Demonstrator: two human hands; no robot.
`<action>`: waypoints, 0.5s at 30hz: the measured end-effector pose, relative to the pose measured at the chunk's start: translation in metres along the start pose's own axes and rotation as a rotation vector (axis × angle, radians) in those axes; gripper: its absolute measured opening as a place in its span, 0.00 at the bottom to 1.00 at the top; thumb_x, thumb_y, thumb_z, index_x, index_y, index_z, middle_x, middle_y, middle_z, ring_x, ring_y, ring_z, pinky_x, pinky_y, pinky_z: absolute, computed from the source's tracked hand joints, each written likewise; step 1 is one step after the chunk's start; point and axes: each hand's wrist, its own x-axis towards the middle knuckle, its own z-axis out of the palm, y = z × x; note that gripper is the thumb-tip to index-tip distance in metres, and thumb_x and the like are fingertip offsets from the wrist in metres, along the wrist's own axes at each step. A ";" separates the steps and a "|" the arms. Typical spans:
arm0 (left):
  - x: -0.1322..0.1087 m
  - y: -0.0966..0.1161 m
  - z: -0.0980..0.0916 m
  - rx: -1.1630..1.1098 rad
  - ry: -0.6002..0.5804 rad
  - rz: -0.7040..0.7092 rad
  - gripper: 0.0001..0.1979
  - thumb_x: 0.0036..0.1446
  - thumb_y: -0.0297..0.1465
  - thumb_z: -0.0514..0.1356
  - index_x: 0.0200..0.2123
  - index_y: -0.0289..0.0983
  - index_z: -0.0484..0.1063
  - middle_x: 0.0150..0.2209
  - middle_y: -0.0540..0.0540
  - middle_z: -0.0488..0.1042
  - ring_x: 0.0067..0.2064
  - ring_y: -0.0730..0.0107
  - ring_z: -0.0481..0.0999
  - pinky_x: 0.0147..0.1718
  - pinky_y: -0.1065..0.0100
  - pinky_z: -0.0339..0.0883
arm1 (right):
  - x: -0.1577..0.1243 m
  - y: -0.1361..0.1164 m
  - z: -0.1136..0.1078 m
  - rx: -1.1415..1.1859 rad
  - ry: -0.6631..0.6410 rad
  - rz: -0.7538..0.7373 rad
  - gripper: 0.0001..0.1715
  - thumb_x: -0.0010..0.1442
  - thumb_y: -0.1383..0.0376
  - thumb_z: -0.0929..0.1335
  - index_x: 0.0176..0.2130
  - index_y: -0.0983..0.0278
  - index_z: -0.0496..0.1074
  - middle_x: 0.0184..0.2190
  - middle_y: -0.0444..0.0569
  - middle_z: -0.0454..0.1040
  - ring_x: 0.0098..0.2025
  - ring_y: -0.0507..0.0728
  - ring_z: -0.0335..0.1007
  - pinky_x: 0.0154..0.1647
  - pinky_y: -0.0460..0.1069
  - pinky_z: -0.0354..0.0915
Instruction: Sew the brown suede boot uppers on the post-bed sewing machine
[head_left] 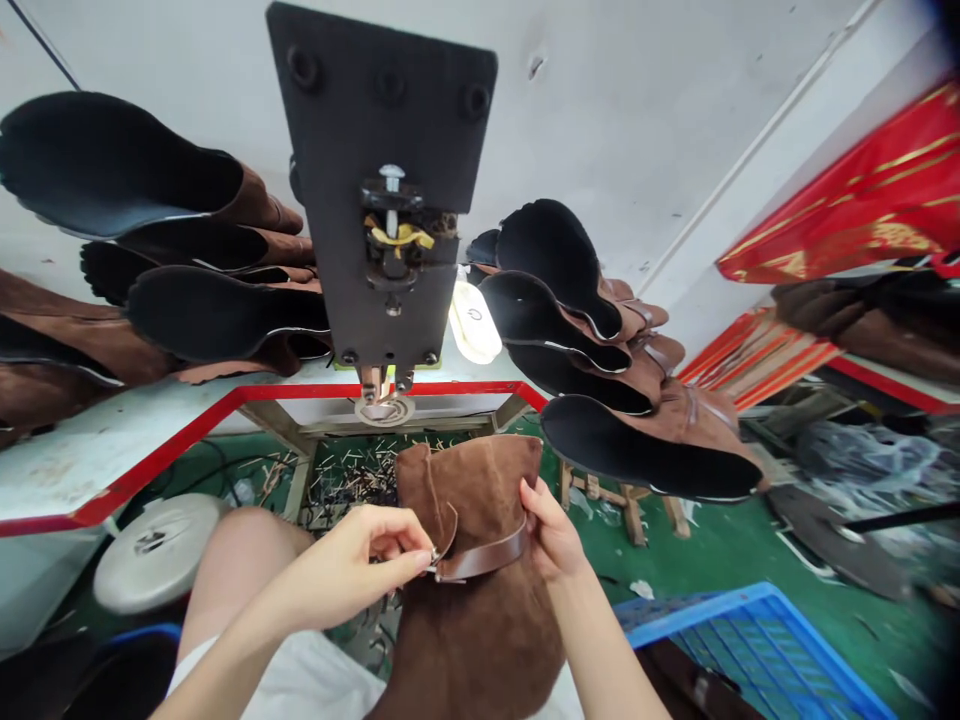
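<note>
A brown suede boot upper [480,635] lies across my lap, with a smooth brown leather strap [484,558] curving around it. My left hand [375,555] pinches the strap's end at a small metal buckle [433,562], partly hidden by the fingertips. My right hand [551,530] grips the right edge of the boot upper beside the strap, thumb on the near face. The fingers behind the suede are hidden.
Ahead stands a black sewing machine head [382,190] with a lit lamp [474,320]. Brown boots with black soles [645,450] are stacked on both sides of the red-edged table [255,393]. A blue crate [757,640] sits low at right; scraps [352,475] litter the floor.
</note>
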 end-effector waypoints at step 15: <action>-0.018 0.015 -0.010 -0.027 -0.014 0.052 0.19 0.68 0.46 0.53 0.34 0.39 0.71 0.31 0.50 0.71 0.36 0.65 0.70 0.38 0.66 0.62 | 0.004 -0.025 0.040 0.033 -0.160 -0.067 0.21 0.41 0.57 0.85 0.34 0.60 0.82 0.30 0.48 0.85 0.45 0.67 0.83 0.52 0.59 0.76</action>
